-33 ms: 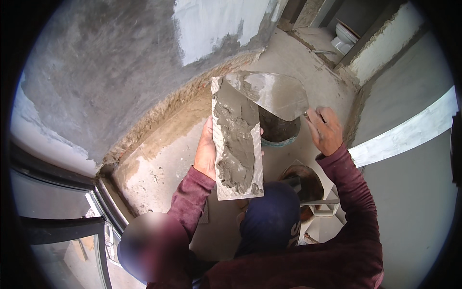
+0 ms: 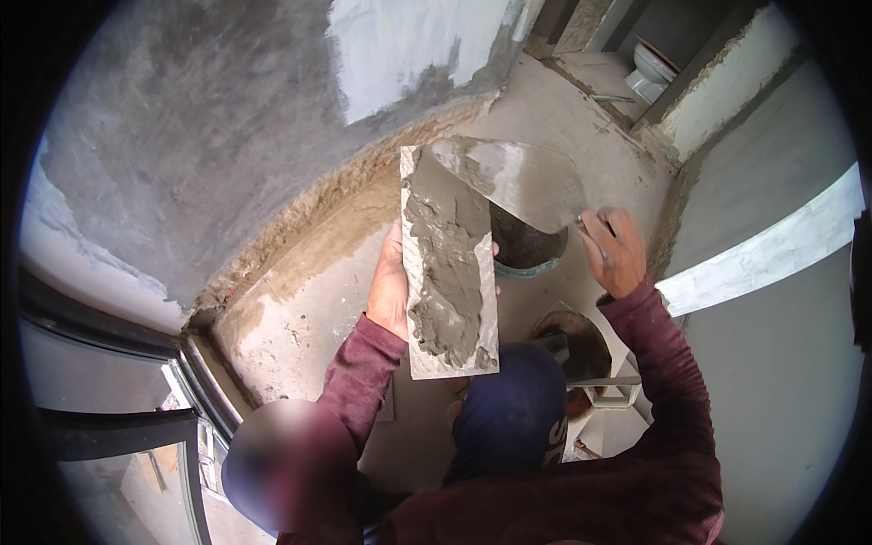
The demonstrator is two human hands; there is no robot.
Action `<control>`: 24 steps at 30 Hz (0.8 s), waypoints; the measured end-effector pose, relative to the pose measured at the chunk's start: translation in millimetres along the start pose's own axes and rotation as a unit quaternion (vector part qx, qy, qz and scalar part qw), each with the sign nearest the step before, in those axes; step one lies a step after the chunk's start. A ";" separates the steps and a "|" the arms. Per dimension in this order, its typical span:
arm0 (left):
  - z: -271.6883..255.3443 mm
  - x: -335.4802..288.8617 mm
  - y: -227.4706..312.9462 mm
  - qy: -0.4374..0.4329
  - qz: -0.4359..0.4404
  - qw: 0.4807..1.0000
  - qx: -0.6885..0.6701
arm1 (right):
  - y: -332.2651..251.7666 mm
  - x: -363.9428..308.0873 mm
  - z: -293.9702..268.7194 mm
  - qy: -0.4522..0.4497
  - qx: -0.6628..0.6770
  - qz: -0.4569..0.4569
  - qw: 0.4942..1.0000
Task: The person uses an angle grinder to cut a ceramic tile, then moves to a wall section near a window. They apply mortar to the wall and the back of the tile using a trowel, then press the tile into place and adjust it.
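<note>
My left hand (image 2: 389,286) grips a long, narrow tile (image 2: 491,338) from below, its fingertips curling round the far side. Grey wet mortar (image 2: 447,259) lies thick and uneven over most of the tile's upward face, leaving pale edges bare. In my right hand (image 2: 618,250), fingers closed round the handle, is a broad steel trowel (image 2: 531,182) smeared with mortar. The blade reaches left to the tile's far end; whether it touches the mortar there I cannot tell. Partly hidden below tile and blade stands a bucket (image 2: 538,270) with a teal rim and a dark inside.
A grey plastered wall (image 2: 218,118) runs along the left, with a rough exposed strip (image 2: 313,213) at its foot. Near my right elbow stands a brown-stained round container (image 2: 595,341). A dark door frame (image 2: 100,331) is at left; a toilet (image 2: 649,73) shows through a far doorway.
The trowel has shifted slightly down and right, and its blade is now a little blurred. The tile has barely moved.
</note>
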State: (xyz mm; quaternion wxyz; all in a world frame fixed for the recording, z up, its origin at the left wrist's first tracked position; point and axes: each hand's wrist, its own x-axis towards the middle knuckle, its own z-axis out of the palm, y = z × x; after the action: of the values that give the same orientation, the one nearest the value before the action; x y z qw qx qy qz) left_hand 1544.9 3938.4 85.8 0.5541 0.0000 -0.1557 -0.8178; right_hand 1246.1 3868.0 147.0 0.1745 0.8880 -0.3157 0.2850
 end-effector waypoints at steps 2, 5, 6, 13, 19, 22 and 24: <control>-2.8 -0.8 -3.2 0.032 0.027 0.999 0.018 | -12.2 -18.5 -3.8 -0.001 0.057 0.044 0.997; -5.6 2.6 0.2 0.172 0.095 0.977 0.088 | -42.8 -41.1 -12.5 -0.007 0.160 0.115 0.980; -1.8 2.1 2.5 0.177 0.088 0.976 0.085 | -51.1 -38.8 -14.5 -0.021 0.159 0.118 0.980; -15.7 7.8 4.5 0.165 0.080 0.983 0.032 | -64.9 -40.8 -8.7 -0.064 0.176 0.082 0.979; -9.1 5.9 0.8 0.238 0.095 0.965 0.061 | -61.8 -42.4 -1.8 -0.072 0.189 0.061 0.977; -24.4 8.5 3.2 0.188 0.121 0.975 -0.003 | -55.7 -52.5 15.0 -0.056 0.183 0.063 0.980; -27.0 10.4 6.9 0.129 0.101 0.985 -0.046 | -49.5 -56.6 15.9 -0.049 0.175 0.055 0.982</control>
State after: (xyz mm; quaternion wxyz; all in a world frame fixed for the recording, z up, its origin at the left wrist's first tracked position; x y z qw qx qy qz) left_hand 1551.8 3919.8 63.7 0.6491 0.0644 -0.0439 -0.7567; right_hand 1249.0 3922.9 93.3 -0.0153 0.8991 -0.3178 0.3008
